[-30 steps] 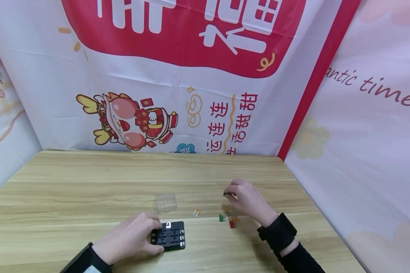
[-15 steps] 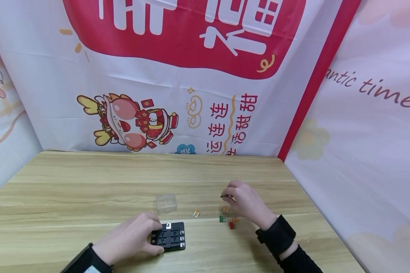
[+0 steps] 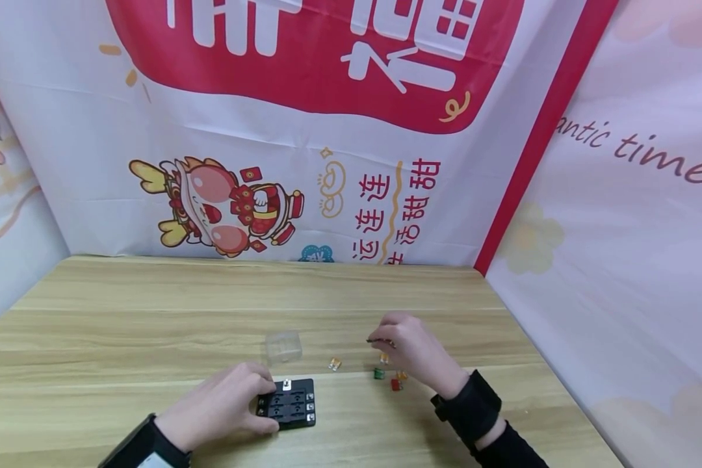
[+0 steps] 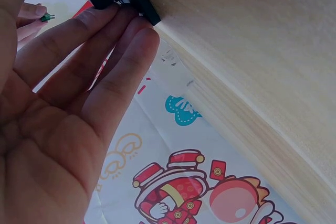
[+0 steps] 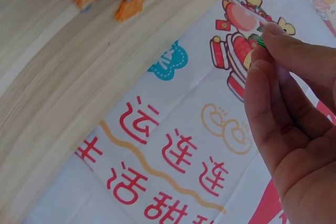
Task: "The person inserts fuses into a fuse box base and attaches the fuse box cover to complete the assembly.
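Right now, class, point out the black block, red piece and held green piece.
Black block (image 3: 294, 404), head view: top face.
Red piece (image 3: 395, 385), head view: middle.
Held green piece (image 5: 261, 41), right wrist view: visible edge.

Over there, the left hand (image 3: 231, 400) is gripping, its thumb (image 3: 262, 426) standing opposite its fingers (image 4: 116, 85), which are lying side by side. Farther forward, the right hand (image 3: 412, 348) is hovering, thumb and fingertips pinching together, while the right forearm (image 3: 511, 448) is slanting inward.
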A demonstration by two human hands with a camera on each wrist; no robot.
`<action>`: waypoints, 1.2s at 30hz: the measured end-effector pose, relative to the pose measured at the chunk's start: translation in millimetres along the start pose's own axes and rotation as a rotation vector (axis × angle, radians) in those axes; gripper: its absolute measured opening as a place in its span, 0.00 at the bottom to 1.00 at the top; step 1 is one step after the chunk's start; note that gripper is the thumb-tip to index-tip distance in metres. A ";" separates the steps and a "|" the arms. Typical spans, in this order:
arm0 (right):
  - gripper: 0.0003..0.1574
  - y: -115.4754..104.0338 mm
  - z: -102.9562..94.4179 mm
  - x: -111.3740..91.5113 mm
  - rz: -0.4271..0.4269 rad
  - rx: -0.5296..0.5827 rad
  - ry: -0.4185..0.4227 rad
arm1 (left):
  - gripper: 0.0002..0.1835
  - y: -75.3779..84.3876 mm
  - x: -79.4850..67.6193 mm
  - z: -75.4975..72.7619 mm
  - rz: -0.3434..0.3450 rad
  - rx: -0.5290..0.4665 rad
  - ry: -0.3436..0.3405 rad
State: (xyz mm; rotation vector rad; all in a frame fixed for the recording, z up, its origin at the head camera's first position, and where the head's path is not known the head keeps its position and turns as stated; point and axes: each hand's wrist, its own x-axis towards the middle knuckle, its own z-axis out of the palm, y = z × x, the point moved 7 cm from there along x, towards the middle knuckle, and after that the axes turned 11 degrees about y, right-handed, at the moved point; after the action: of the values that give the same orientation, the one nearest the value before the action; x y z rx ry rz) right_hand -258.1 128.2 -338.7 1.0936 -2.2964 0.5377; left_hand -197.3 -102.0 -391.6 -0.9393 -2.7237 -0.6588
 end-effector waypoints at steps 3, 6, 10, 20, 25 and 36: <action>0.08 -5.6 0.7 1.3 -0.011 0.008 -0.005 | 0.22 -1.2 0.6 0.4 -0.008 -0.006 -0.010; 0.07 -10.8 0.0 2.5 -0.015 0.029 -0.002 | 0.25 -2.9 1.2 0.8 -0.023 -0.020 -0.026; 0.08 -15.6 -0.7 5.1 -0.007 0.057 0.001 | 0.27 -4.3 1.1 1.0 -0.036 -0.024 -0.036; 0.08 -28.8 7.3 16.0 -0.018 0.064 -0.022 | 0.28 -4.4 0.4 -0.6 -0.033 -0.044 -0.031; 0.07 -38.7 14.1 20.2 -0.053 0.072 -0.031 | 0.28 -4.4 0.5 -1.3 -0.024 -0.049 -0.026; 0.05 -63.3 28.3 31.0 -0.144 0.064 -0.053 | 0.30 -7.3 2.1 0.3 -0.043 -0.049 -0.050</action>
State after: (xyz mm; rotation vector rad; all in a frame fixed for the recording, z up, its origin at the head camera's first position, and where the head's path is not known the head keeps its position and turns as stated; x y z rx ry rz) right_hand -232.3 57.0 -333.8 1.3067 -2.2376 0.5339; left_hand -203.5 -105.8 -393.8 -0.9222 -2.7912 -0.7232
